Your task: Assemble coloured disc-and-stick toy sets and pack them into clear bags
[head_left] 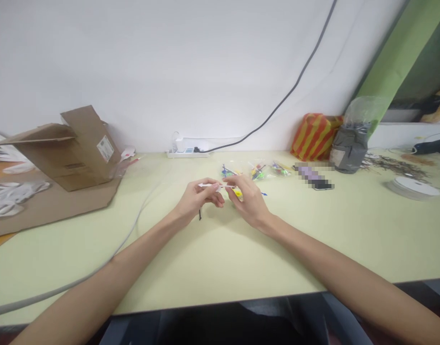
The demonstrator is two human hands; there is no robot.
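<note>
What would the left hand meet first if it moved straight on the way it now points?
The left hand would probably meet the right hand first, though the exact depth between them is unclear.

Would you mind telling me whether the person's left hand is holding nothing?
No, the left hand pinches a slim white piece between thumb and fingers.

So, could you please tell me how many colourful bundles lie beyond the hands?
3 in a row: left bundle, middle bundle, right bundle; the right hand may hide more.
</note>
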